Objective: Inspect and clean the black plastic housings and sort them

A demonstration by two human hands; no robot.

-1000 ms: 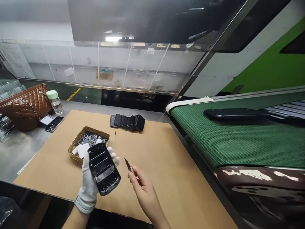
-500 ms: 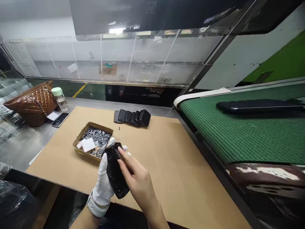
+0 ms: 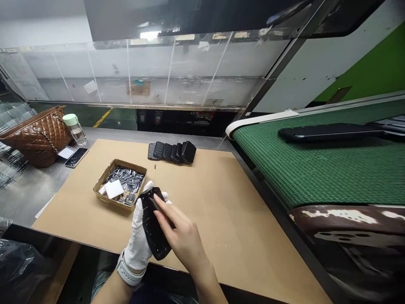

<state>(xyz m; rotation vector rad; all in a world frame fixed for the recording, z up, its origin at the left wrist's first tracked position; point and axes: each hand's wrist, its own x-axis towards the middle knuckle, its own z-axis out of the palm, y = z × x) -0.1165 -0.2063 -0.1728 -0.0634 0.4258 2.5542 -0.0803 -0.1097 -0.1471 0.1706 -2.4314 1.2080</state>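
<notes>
My left hand [image 3: 138,236], in a white glove, grips a black plastic shell [image 3: 155,232] from beneath and along its left side. The shell is long with rounded ends, tilted, its inner face with small raised posts turned up. My bare right hand [image 3: 182,232] is closed over the shell's upper part, thumb and forefinger pinched around what looks like a small dark strip [image 3: 154,202] against the inner face. Just left of the hands stands a shallow brown box [image 3: 100,190] of small dark strips [image 3: 126,179], with white pads [image 3: 114,189] lying on them.
Several black plastic pieces [image 3: 172,153] lie overlapped in a row at the cardboard's [image 3: 209,211] far side. A green conveyor belt [image 3: 319,169] on the right carries black parts [image 3: 322,132]. At the left are a brown bag [image 3: 41,135], a bottle [image 3: 76,128] and a phone [image 3: 76,157].
The view has shifted slightly, so the surroundings sit a little left and higher. Both hands keep hold of the shell, with the right fingers pressed near its upper end as before.
</notes>
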